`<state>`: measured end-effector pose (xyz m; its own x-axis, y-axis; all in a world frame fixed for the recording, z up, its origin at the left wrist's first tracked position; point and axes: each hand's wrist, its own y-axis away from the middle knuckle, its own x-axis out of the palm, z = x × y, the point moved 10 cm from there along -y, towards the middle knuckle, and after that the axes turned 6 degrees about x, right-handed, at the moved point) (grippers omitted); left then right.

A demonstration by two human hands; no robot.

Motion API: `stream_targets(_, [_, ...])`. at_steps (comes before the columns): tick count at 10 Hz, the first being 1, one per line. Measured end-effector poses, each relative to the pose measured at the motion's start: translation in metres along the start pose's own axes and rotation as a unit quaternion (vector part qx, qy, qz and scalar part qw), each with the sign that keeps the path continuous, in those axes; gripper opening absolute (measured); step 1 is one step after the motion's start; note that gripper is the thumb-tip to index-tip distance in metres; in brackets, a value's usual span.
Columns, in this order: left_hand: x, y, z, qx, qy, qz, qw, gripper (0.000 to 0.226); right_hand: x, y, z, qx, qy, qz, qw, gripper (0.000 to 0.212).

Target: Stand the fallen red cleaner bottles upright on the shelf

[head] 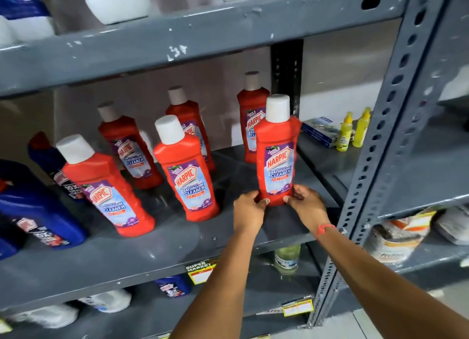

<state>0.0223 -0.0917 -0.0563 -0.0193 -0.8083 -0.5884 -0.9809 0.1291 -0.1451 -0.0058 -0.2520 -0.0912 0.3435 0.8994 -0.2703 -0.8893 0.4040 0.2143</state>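
Observation:
Several red cleaner bottles with white caps stand upright on the grey metal shelf (132,257). The front right red bottle (277,158) is upright, and both hands grip its base. My left hand (250,209) holds its lower left side, my right hand (308,204) its lower right side. Two more red bottles (186,176) (106,189) stand in the front row to the left. Three others (129,148) (189,125) (251,120) stand in the back row. No red bottle lies on its side.
Dark blue bottles (35,211) stand at the shelf's left end. A grey perforated upright post (385,135) borders the shelf on the right. Beyond it sit yellow bottles (354,130) and a blue box (321,130). White bottles (116,1) fill the shelf above.

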Motion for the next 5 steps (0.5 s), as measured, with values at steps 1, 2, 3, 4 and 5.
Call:
stream_targets(1, [0.0, -0.001, 0.001, -0.01, 0.013, 0.006, 1.0, 0.025, 0.001, -0.002, -0.001, 0.002, -0.004, -0.002, 1.0, 0.037])
stream_targets(2, [0.0, -0.002, 0.002, -0.02, 0.018, 0.005, 1.0, 0.026, 0.001, -0.006, -0.001, -0.002, -0.002, -0.006, 1.0, 0.038])
stream_targets(3, [0.001, -0.004, 0.003, -0.031, 0.029, 0.014, 0.999, 0.027, 0.001, -0.006, 0.005, -0.005, 0.008, -0.005, 1.0, 0.039])
stream_targets(4, [0.0, -0.003, 0.003, -0.03, 0.024, 0.022, 0.999, 0.028, 0.001, -0.008, 0.002, -0.007, 0.003, -0.003, 1.0, 0.04])
stream_targets(5, [-0.01, 0.015, 0.001, -0.033, 0.01, 0.014, 0.999, 0.03, -0.001, 0.003, -0.008, 0.0, -0.053, -0.009, 0.999, 0.044])
